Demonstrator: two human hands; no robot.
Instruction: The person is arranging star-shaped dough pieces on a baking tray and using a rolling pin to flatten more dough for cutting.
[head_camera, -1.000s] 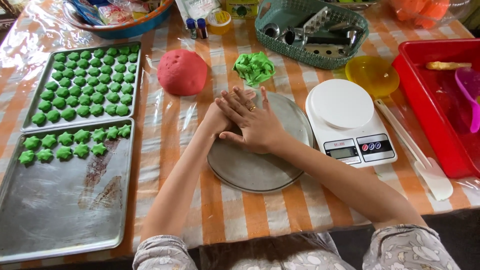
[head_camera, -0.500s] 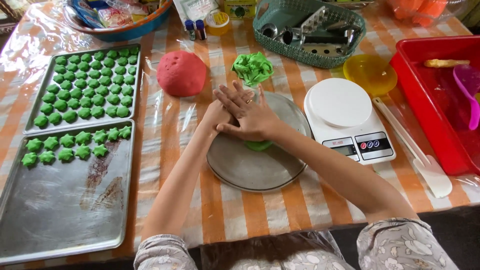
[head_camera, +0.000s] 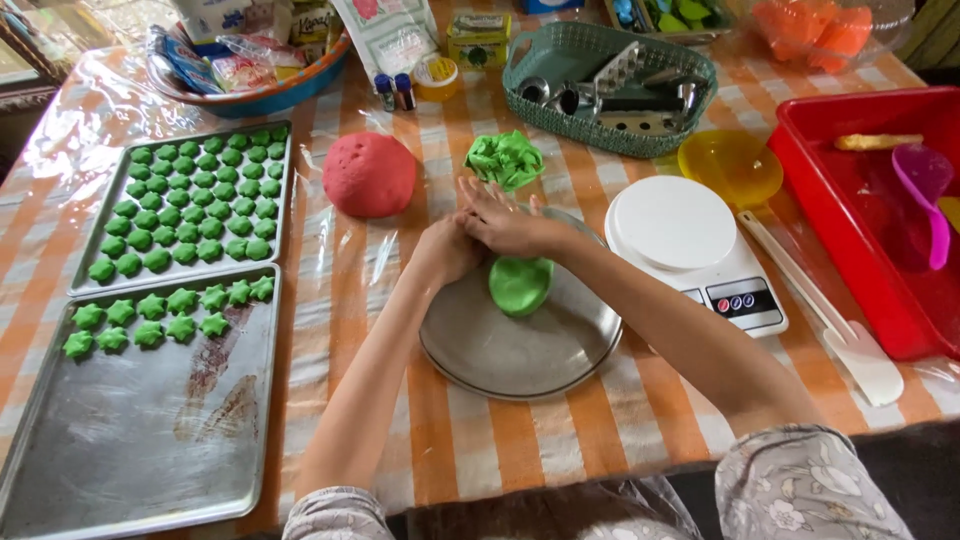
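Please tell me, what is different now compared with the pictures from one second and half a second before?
The green dough piece on the round metal plate shows far more: first hidden under the hands, then a sliver, now a flat oval. The right hand lies over the left hand, both shifted slightly off it toward the plate's far edge. The red dough ball, both trays and the white scale stayed put.

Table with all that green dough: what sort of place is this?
Probably a home kitchen table set up for cookie making. Trays hold small green shaped pieces, a kitchen scale stands beside a round metal plate, and both hands work green dough.
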